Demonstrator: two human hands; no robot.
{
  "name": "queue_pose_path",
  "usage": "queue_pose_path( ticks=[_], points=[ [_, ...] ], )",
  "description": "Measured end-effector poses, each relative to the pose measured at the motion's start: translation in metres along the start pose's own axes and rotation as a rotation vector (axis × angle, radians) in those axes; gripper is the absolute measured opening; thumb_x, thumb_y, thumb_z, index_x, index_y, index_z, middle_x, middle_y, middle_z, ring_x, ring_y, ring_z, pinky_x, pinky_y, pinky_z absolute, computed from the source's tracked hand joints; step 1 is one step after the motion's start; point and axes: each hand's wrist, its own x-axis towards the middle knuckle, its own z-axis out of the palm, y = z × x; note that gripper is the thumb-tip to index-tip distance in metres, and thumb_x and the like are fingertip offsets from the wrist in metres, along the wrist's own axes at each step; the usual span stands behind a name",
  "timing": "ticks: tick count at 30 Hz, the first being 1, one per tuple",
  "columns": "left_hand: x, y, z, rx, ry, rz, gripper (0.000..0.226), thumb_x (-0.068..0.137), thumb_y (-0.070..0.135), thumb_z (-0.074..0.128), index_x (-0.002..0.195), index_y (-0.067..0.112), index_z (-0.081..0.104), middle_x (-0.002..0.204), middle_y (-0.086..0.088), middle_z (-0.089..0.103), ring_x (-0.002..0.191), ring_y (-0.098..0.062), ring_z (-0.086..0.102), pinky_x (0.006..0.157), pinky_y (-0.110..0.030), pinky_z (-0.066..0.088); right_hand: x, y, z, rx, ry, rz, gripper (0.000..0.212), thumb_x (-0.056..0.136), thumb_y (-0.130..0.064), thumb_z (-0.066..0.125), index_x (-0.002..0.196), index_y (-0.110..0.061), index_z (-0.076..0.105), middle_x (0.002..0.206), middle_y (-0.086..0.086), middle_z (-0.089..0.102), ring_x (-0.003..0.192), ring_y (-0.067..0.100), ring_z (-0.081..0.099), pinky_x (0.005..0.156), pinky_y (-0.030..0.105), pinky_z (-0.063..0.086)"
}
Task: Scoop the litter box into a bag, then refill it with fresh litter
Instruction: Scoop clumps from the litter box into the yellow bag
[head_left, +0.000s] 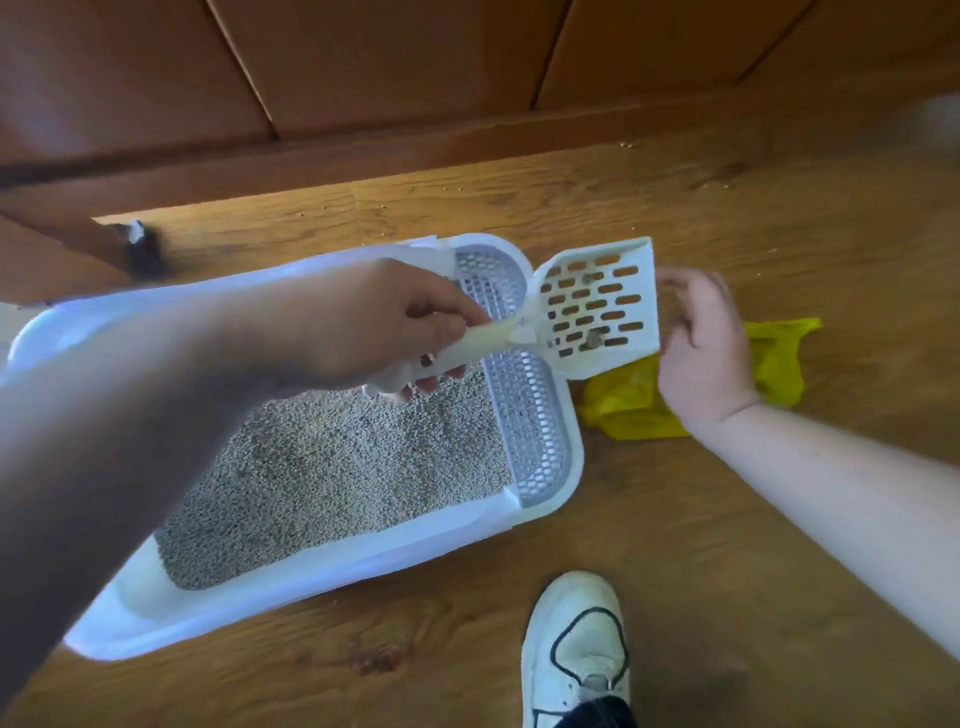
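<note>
A white litter box (332, 566) lies on the wooden floor, filled with grey litter (332, 462) and fitted with a perforated grate (530, 421) at its right end. My left hand (384, 322) grips the handle of a white slotted scoop (597, 306), raised over the box's right rim; a few small clumps sit on its blade. My right hand (701, 338) hovers just right of the scoop, fingers loosely curled and blurred, above a crumpled yellow bag (628, 400) on the floor. Whether that hand touches the bag is unclear.
Wooden cabinet doors (395, 67) stand behind the box. My white shoe (576, 649) is planted on the floor (675, 519) in front. Stray litter grains (626, 145) dot the floor near the cabinet. A small dark object (145, 249) lies at the far left.
</note>
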Motion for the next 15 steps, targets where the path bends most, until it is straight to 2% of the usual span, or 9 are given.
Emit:
queue_pose_path(
  ticks=[2, 5, 8, 11, 13, 15],
  points=[
    [0.022, 0.02, 0.021, 0.03, -0.013, 0.019, 0.025, 0.102, 0.024, 0.048, 0.104, 0.035, 0.071, 0.079, 0.007, 0.074, 0.062, -0.006, 0.07, 0.058, -0.024, 0.059, -0.002, 0.029, -0.024, 0.013, 0.077, 0.125, 0.055, 0.084, 0.0, 0.034, 0.128, -0.028, 0.055, 0.133, -0.004, 0.052, 0.129, 0.016, 0.05, 0.113, 0.037, 0.039],
    [0.054, 0.047, 0.057, 0.062, -0.002, 0.04, 0.027, 0.102, 0.022, 0.046, 0.106, 0.035, 0.07, 0.07, 0.001, 0.072, 0.056, -0.006, 0.069, 0.045, -0.018, 0.053, -0.016, 0.062, -0.055, -0.009, 0.14, 0.274, 0.056, 0.086, 0.006, 0.034, 0.129, -0.023, 0.055, 0.133, -0.001, 0.056, 0.127, 0.017, 0.052, 0.111, 0.03, 0.038],
    [0.078, 0.066, 0.096, 0.259, -0.018, 0.1, 0.027, 0.1, 0.026, 0.046, 0.113, 0.033, 0.068, 0.076, 0.007, 0.067, 0.06, -0.01, 0.067, 0.048, -0.012, 0.049, -0.032, 0.086, -0.073, -0.001, 0.196, 0.34, 0.058, 0.081, 0.005, 0.034, 0.126, -0.026, 0.053, 0.131, 0.005, 0.057, 0.125, 0.02, 0.053, 0.112, 0.033, 0.039],
    [0.097, 0.072, 0.136, 0.402, 0.016, 0.159, 0.025, 0.097, 0.031, 0.05, 0.114, 0.038, 0.067, 0.088, 0.008, 0.065, 0.069, -0.01, 0.058, 0.063, -0.022, 0.045, -0.046, 0.103, -0.082, 0.001, 0.229, 0.328, 0.058, 0.073, -0.011, 0.035, 0.125, -0.031, 0.053, 0.127, 0.005, 0.058, 0.12, 0.023, 0.056, 0.108, 0.043, 0.043],
    [0.107, 0.069, 0.158, 0.471, 0.06, 0.185, 0.025, 0.097, 0.033, 0.05, 0.117, 0.039, 0.065, 0.099, 0.007, 0.064, 0.085, -0.014, 0.059, 0.073, -0.026, 0.046, -0.054, 0.108, -0.084, -0.006, 0.237, 0.338, 0.057, 0.073, -0.01, 0.036, 0.126, -0.02, 0.055, 0.126, 0.004, 0.057, 0.118, 0.022, 0.056, 0.107, 0.039, 0.044],
    [0.113, 0.059, 0.173, 0.536, 0.111, 0.236, 0.028, 0.098, 0.031, 0.05, 0.122, 0.037, 0.062, 0.111, 0.001, 0.061, 0.106, -0.022, 0.055, 0.087, -0.035, 0.049, -0.061, 0.11, -0.081, 0.011, 0.247, 0.354, 0.055, 0.076, -0.007, 0.037, 0.128, -0.011, 0.055, 0.126, 0.005, 0.055, 0.118, 0.022, 0.054, 0.105, 0.032, 0.042]
  ],
)
